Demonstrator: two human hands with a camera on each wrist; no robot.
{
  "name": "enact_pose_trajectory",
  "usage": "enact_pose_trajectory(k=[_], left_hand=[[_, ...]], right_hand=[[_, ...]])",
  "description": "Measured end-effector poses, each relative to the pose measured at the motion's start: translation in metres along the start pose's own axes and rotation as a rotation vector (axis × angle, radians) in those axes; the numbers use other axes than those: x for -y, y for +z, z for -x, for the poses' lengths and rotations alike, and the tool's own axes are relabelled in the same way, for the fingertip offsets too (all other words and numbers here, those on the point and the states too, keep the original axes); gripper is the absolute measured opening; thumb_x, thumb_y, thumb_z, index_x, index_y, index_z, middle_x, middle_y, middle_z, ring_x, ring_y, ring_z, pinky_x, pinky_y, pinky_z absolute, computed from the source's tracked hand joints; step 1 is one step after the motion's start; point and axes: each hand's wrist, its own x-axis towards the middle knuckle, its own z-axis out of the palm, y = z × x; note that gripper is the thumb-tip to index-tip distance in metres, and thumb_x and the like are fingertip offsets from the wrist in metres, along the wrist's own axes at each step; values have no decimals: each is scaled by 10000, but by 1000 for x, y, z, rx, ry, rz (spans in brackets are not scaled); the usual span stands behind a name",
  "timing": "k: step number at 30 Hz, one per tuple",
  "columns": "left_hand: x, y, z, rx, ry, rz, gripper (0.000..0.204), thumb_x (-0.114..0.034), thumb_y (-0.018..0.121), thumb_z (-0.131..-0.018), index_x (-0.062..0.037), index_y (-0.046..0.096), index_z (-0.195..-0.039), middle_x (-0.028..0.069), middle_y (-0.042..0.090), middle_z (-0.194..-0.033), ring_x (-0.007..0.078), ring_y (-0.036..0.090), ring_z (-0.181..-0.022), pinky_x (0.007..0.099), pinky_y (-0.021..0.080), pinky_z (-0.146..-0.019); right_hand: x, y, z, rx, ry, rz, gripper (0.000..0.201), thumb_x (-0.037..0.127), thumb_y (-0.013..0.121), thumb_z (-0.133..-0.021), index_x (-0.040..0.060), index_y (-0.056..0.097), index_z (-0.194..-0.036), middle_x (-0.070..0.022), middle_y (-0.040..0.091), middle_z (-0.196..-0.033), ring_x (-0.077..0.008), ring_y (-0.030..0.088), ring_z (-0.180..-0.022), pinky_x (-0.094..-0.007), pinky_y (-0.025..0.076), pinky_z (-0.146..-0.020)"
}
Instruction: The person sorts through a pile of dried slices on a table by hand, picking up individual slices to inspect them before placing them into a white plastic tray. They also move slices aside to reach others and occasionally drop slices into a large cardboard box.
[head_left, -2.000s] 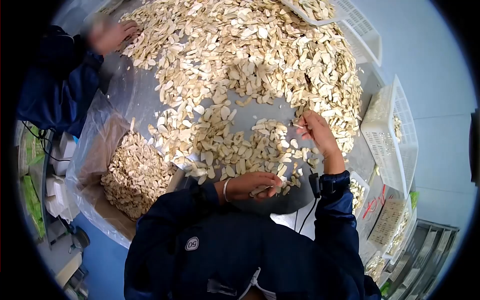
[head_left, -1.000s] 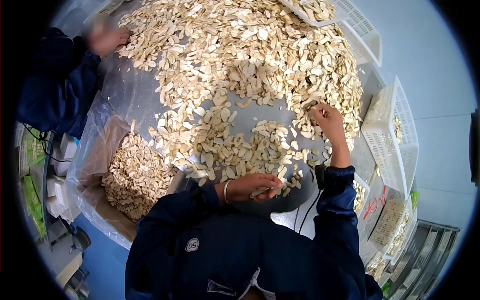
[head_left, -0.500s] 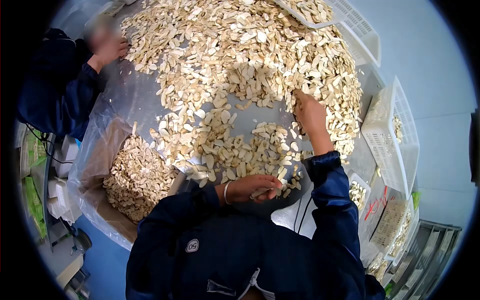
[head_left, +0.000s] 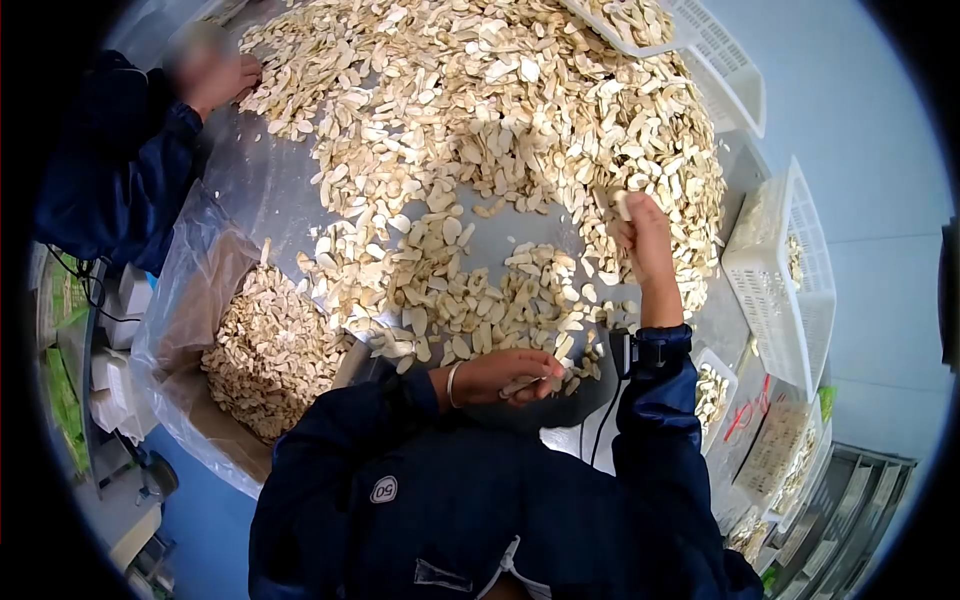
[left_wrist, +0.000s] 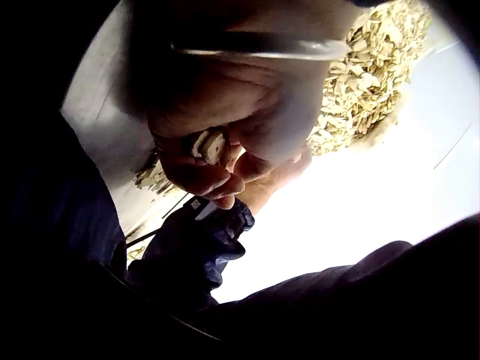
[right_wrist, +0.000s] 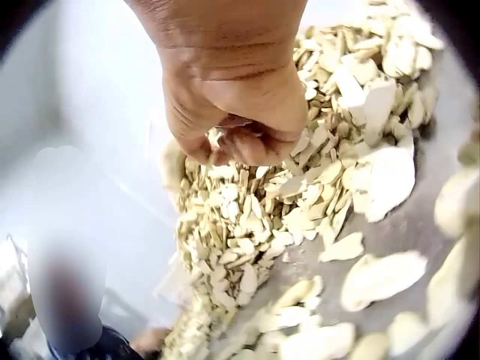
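Note:
Pale, dried-looking slices (head_left: 520,70) cover most of the grey table in a broad heap. My left hand (head_left: 508,375) stays low in front of my body, its fingers curled round a few slices. The left wrist view shows these slices (left_wrist: 214,146) in the hollow of that palm. Over the right side of the heap, my right hand (head_left: 645,240) pinches a pale slice (head_left: 624,205) at its fingertips. From the right wrist, the fingers look curled inward, with a slice (right_wrist: 172,166) jutting out beside them.
A plastic-lined box (head_left: 345,368) full of smaller pieces stands at the left. White perforated crates (head_left: 765,290) line the right side, and a tilted one (head_left: 690,30) sits at the back. Another person's hand (head_left: 215,85) reaches the heap's far left edge.
My right hand has shifted about the heap's right side, moving left and then back right; a slice now shows at its fingertips. The left hand has kept its place.

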Motion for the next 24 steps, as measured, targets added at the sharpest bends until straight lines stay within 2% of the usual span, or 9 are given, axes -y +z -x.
enact_pose_trajectory(k=[4, 6, 8, 9, 13, 16, 19, 22, 24], left_hand=[[1, 2, 0, -9, -4, -22, 224, -207, 479, -1037, -69, 560, -1195, 37, 590, -831, 76, 450, -565, 230, 330, -474], [1, 3, -2, -3, -8, -23, 213, -203, 484, -1035, -73, 562, -1184, 38, 592, -826, 76, 448, -557, 229, 331, -470], [0, 1, -3, 20, 1, -2, 207, -195, 483, -1041, -70, 562, -1186, 40, 596, -828, 74, 447, -552, 228, 333, -469], [1, -1, -3, 40, 8, 21, 208, -188, 478, -1048, -66, 562, -1193, 42, 601, -833, 73, 447, -550, 228, 335, -469], [3, -4, -1, 53, 15, 35, 213, -184, 466, -1057, -68, 560, -1209, 51, 600, -841, 70, 444, -551, 229, 338, -468], [4, -4, -2, 46, 11, 36, 217, -179, 459, -1056, -72, 559, -1216, 54, 592, -843, 70, 439, -551, 228, 336, -470], [3, -4, -1, 38, 6, 44, 220, -172, 453, -1052, -68, 554, -1218, 52, 588, -844, 73, 438, -551, 229, 336, -473], [3, -2, -1, 31, 12, 43, 221, -162, 454, -1045, -62, 547, -1219, 51, 584, -841, 77, 437, -550, 231, 336, -475], [2, -1, -1, 24, 4, 30, 223, -162, 450, -1045, -60, 542, -1221, 49, 583, -838, 77, 439, -552, 234, 337, -475]], right_hand=[[41, 36, 8, -42, 76, -255, 163, 202, 600, -1002, 56, 643, -1060, 10, 583, -810, -44, 492, -626, -192, 313, -455], [25, 22, -19, -43, 13, 18, 187, 230, 672, -962, 73, 665, -1062, 50, 555, -698, -46, 508, -608, -192, 349, -476], [23, 30, -38, -219, -320, 673, 219, 185, 701, -921, 82, 668, -1112, 36, 530, -626, -68, 533, -605, -246, 411, -507], [25, 38, -42, -282, -557, 856, 253, 130, 709, -869, 122, 690, -1122, -21, 586, -699, -158, 606, -639, -330, 481, -565], [41, 53, -48, -340, -814, 1329, 202, 102, 696, -840, 164, 735, -1028, -93, 640, -924, -322, 647, -773, -400, 522, -636], [43, 47, -55, -295, -907, 1308, 209, 115, 692, -859, 153, 723, -1062, -97, 632, -867, -290, 655, -755, -386, 519, -628], [43, 37, -56, -333, -847, 950, 89, 150, 687, -908, 103, 706, -982, -59, 602, -766, -196, 607, -651, -318, 479, -557], [49, 19, -34, -252, -254, 184, 143, 220, 652, -973, 79, 674, -979, 34, 566, -780, -45, 502, -620, -217, 394, -523], [47, 21, -24, -188, -191, -170, 128, 237, 644, -985, 109, 650, -977, 62, 538, -774, -20, 457, -596, -175, 309, -485]])
